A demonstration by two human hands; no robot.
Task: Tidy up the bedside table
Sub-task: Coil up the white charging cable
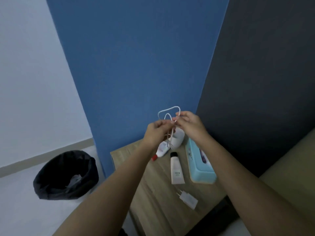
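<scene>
The left hand (156, 132) and the right hand (190, 123) are both pinching a white cable (170, 108) with curled fingers, holding its loops in the air over the 12 o'clock end of the table (153, 193); a tube (177, 169) is lying on the table, with a blue box (199, 166) at its 3 o'clock and a plug (188, 199) at its 6 o'clock. A bin (66, 174) is standing on the floor at 9 o'clock of the table.

Below the fingers (177, 118), the white cable (170, 109) hangs in strands that blur against the white cup (179, 139); their ends cannot be made out. The left hand (156, 132) covers part of that cup and the red-capped tube (161, 150). Print on the cream tube (177, 171), lower again, is too small to read.
</scene>
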